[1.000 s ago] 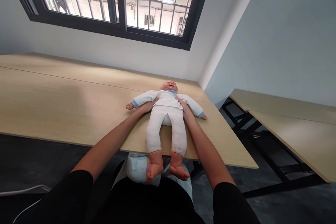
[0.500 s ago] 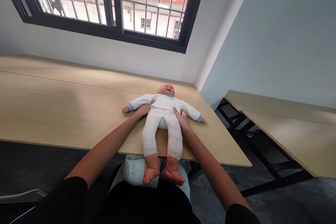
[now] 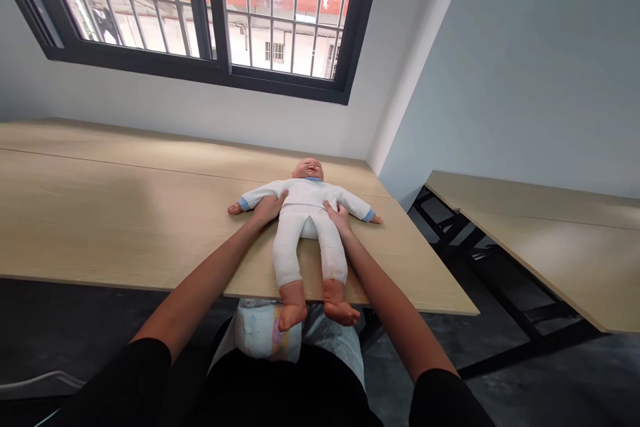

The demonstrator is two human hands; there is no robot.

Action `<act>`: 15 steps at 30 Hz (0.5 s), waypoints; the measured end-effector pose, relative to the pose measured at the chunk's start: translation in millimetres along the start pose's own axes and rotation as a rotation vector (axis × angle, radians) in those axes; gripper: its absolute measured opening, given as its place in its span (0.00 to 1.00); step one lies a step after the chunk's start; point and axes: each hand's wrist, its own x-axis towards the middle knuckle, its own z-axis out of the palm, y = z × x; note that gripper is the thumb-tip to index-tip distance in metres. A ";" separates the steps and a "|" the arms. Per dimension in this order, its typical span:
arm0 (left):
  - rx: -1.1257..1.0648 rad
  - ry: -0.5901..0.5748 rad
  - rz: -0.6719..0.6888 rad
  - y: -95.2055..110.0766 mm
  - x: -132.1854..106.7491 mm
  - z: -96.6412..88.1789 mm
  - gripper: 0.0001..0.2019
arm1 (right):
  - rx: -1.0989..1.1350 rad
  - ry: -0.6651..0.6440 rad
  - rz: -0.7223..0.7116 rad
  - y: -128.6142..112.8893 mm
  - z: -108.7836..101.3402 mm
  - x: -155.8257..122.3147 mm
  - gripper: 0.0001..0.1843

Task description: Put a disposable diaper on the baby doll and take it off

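A baby doll (image 3: 307,197) in a white suit with blue cuffs and collar lies face up on the wooden table (image 3: 150,227). Its head points toward the window, and its bare feet hang past the table's near edge. My left hand (image 3: 270,207) grips the doll's side under its arm, thumb on the chest. On the opposite side my right hand (image 3: 338,216) clasps the torso in the same way. The fingers of both hands are partly hidden behind the body. Below the feet, a diaper (image 3: 257,333) with a coloured print rests at my lap.
A barred window (image 3: 210,73) is set in the wall behind the table. To the right, across a gap, stands a second wooden table (image 3: 550,240) on black metal legs (image 3: 505,310). A pale curved bar or cable (image 3: 40,379) shows at the lower left.
Doll and hands have shifted a little away from me onto the table, so the feet overhang less. More of the diaper shows. The camera view has moved slightly.
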 end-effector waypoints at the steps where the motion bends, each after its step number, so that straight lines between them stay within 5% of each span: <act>1: 0.031 0.007 -0.018 -0.7 0.9 -1.1 0.32 | -0.001 0.002 0.000 0.8 0.9 2.3 0.13; 10: 0.221 0.072 -0.048 4.2 0.9 -2.8 0.29 | 0.003 0.018 0.024 -4.6 2.9 8.4 0.12; 15: 0.261 0.203 -0.005 20.8 -10.1 -17.4 0.21 | 0.035 0.000 0.075 -13.2 2.8 -0.9 0.15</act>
